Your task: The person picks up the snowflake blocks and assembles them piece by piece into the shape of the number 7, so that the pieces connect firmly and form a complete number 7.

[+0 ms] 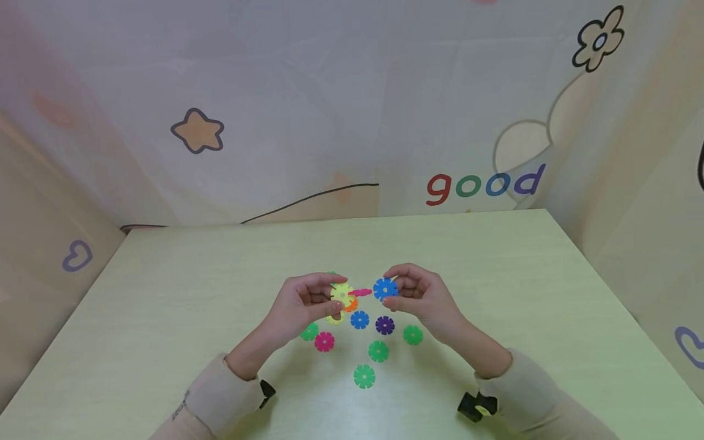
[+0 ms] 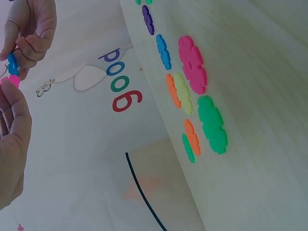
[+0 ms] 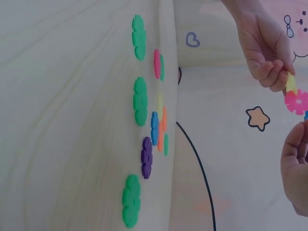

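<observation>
Between thumb and fingers my left hand [image 1: 308,302] pinches a yellow notched disc [image 1: 341,293], held above the table. A pink notched disc [image 1: 361,293], seen edge-on in the head view, joins the yellow one on its right side. My right hand [image 1: 420,296] pinches a blue notched disc [image 1: 385,289] at the pink disc's other side. In the right wrist view the pink disc [image 3: 296,101] shows its face, with the yellow disc [image 3: 290,83] set into its edge and only a sliver of blue visible. Whether the blue disc is slotted in, I cannot tell.
Loose notched discs lie flat below my hands: a blue one [image 1: 360,319], a purple one [image 1: 385,325], a pink one [image 1: 324,341], and several green ones, such as the nearest [image 1: 364,376]. Orange and yellow discs are partly behind my left hand. A printed curtain [image 1: 308,122] backs the table [image 1: 192,275].
</observation>
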{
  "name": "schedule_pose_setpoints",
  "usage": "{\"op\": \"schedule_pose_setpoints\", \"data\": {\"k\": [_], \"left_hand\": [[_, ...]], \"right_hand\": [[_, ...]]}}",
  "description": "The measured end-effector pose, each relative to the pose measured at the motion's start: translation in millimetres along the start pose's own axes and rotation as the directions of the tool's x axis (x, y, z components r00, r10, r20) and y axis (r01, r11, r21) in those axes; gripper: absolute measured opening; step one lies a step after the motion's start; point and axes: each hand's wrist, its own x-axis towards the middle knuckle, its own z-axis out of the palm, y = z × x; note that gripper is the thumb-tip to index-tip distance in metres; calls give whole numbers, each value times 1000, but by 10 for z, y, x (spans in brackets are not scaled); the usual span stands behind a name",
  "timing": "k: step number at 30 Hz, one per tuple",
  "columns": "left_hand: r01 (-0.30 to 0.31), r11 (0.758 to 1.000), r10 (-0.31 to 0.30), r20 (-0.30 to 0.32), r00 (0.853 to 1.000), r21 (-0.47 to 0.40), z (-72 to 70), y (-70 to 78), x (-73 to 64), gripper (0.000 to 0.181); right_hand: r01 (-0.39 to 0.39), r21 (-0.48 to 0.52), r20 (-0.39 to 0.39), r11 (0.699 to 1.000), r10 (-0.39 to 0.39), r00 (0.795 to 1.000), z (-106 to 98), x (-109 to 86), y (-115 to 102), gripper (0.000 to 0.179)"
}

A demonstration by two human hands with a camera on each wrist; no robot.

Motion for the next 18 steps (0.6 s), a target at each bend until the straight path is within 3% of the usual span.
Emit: {"op": "schedule_pose_setpoints", "data": {"k": [18], "left_hand": [[21,1000,-21,-2,1000,15,24,17,-19,36]], "right_hand": [[-55,-77,-7,996,55,998,96,-5,-11,38]]}}
